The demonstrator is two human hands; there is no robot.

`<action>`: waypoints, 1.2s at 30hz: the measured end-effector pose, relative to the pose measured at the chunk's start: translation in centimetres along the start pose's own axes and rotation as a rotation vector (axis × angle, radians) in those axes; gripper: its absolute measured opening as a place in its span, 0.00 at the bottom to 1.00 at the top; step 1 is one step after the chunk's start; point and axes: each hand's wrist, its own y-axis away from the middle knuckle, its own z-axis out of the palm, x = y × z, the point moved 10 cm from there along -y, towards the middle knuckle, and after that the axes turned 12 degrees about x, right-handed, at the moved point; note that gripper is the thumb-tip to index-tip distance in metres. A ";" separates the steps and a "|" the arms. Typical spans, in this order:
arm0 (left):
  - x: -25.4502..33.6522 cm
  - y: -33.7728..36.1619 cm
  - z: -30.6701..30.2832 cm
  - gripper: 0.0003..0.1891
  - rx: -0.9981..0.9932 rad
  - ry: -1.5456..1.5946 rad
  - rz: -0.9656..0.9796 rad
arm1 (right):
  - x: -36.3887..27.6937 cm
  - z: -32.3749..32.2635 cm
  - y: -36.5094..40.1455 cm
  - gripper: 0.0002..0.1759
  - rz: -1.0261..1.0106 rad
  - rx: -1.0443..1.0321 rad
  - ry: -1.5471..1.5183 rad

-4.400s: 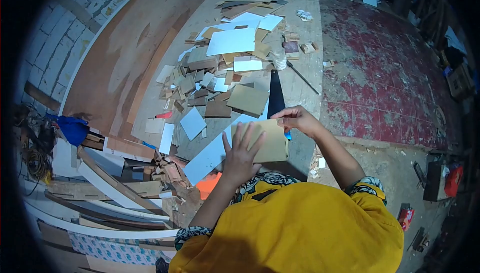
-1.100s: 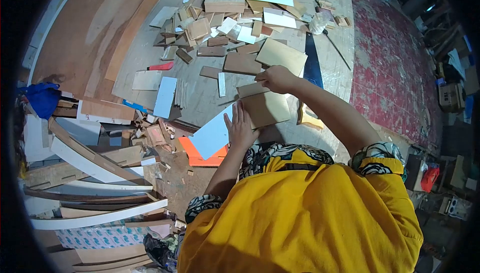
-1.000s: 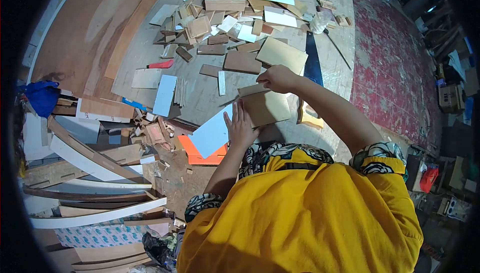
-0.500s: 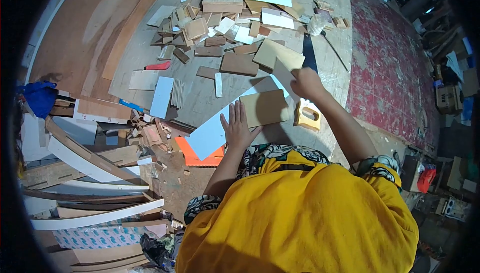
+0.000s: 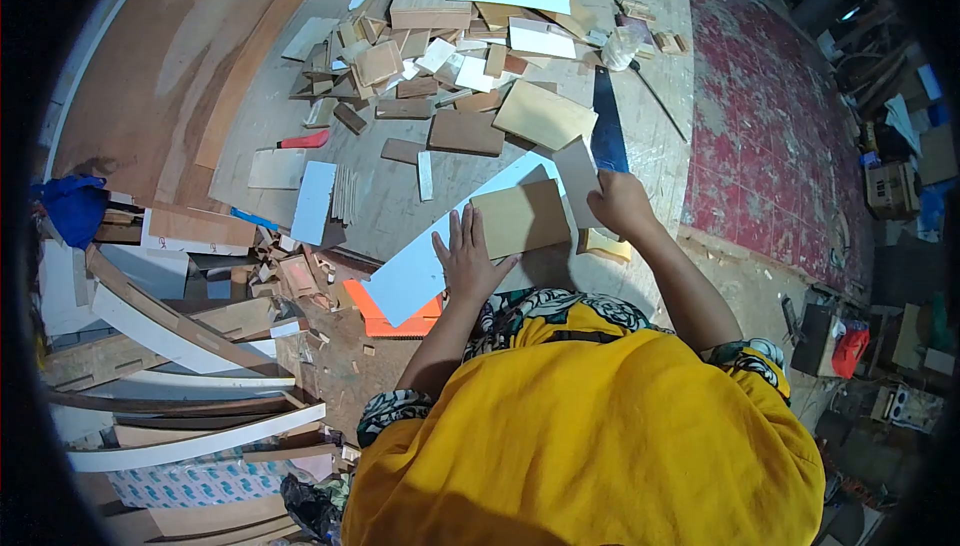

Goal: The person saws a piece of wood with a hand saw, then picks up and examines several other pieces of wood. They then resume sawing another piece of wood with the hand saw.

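My left hand [image 5: 468, 258] lies with fingers spread on a long white board [image 5: 400, 271] and at the left edge of a tan rectangular panel [image 5: 518, 216]. The panel rests across the white board. My right hand [image 5: 620, 203] is closed round the edge of a thin grey-beige piece [image 5: 577, 181], which stands tilted beside the panel's right end. A handsaw [image 5: 607, 126] lies just beyond my right hand, its yellow handle [image 5: 605, 244] partly hidden under the hand and the piece.
Wood offcuts [image 5: 380, 64] are heaped at the table's far side. A red-handled tool [image 5: 303, 140] lies left, a screwdriver-like tool [image 5: 660, 101] right. An orange object [image 5: 400, 319] is below the table edge; curved boards [image 5: 190, 331] stack at lower left.
My right hand has moved slightly nearer to me, and the thin piece in it has turned more upright. The saw's handle is now more covered. The whole view has shifted a little.
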 end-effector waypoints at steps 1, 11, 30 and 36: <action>0.0 0.1 0.0 0.57 -0.002 -0.001 -0.001 | 0.5 0.3 -0.3 0.13 -0.006 0.023 -0.038; 0.5 -0.6 -0.7 0.60 -0.008 0.023 -0.007 | 8.7 5.9 3.1 0.15 0.080 0.592 -0.793; 2.3 -6.1 -3.0 0.52 0.118 0.098 0.128 | 4.0 7.9 -1.2 0.20 0.091 0.122 -0.399; 2.3 -5.1 -3.0 0.52 0.124 0.061 0.066 | 1.9 8.8 -2.2 0.19 0.056 0.052 -0.321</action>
